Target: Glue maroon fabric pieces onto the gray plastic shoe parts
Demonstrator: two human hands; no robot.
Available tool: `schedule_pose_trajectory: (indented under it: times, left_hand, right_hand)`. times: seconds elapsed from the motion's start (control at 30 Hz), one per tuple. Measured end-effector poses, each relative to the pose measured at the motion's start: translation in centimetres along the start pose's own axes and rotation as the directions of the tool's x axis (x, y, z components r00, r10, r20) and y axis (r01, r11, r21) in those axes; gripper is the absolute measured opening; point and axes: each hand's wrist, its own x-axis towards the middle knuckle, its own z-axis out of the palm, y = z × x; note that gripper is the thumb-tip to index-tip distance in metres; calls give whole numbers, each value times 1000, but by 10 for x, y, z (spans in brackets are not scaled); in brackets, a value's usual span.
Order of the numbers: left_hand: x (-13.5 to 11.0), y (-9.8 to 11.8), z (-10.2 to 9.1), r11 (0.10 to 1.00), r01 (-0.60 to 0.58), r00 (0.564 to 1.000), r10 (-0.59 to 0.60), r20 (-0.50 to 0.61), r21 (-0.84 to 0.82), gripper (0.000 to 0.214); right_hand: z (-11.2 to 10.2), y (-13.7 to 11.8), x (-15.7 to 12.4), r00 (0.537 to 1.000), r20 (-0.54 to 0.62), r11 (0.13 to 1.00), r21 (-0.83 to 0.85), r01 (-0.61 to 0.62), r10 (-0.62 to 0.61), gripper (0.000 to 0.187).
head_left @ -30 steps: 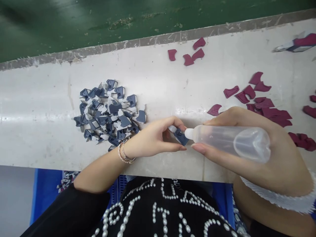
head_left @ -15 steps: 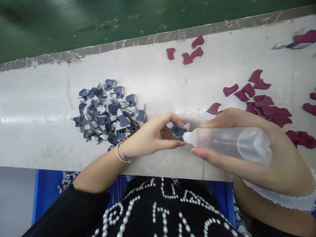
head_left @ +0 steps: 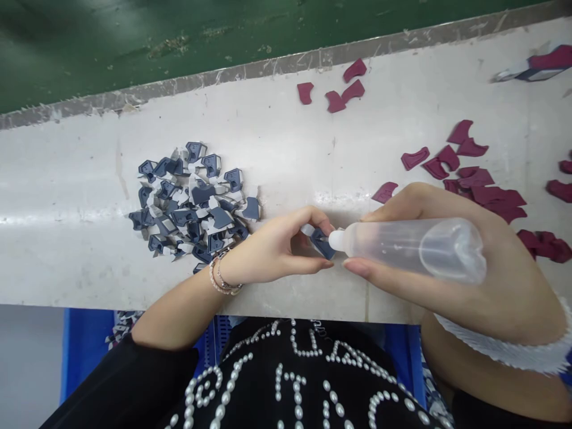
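Between the thumb and fingers of my left hand is a small dark blue and white plastic part. My right hand is wrapped round a translucent squeeze bottle, which lies nearly level. The bottle's white nozzle points left and meets the blue part's face; whether any liquid comes out is too small to tell. Left of my left wrist lies a heap of similar blue and white parts. Loose maroon pieces lie beyond my right hand, some partly hidden by it.
Several more maroon pieces lie near the far edge of the white table. A blue, white and maroon item rests at the far right. Blue crates stand below the near edge. A green surface runs behind.
The bottle and my right hand have shifted slightly up and left, moving the nozzle over the part's upper side. The part in my left hand looks slightly turned.
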Motion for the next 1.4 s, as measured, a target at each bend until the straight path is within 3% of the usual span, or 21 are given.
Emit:
schedule_pose_trajectory:
  times: [0.7, 1.0, 1.4]
  left_hand:
    - [2, 4, -1, 977, -109, 985, 131, -114, 181, 31]
    - [0, 4, -1, 960, -102, 989, 126, -80, 260, 30]
    - [0, 5, -2, 943, -109, 990, 131, -50, 315, 37]
  right_hand:
    - [-7, -2, -3, 998, 44, 999, -18, -52, 52, 25]
    - [-12, -1, -4, 999, -37, 989, -150, -16, 11, 25]
    - [-7, 3, -4, 998, -57, 984, -178, 28, -39, 29]
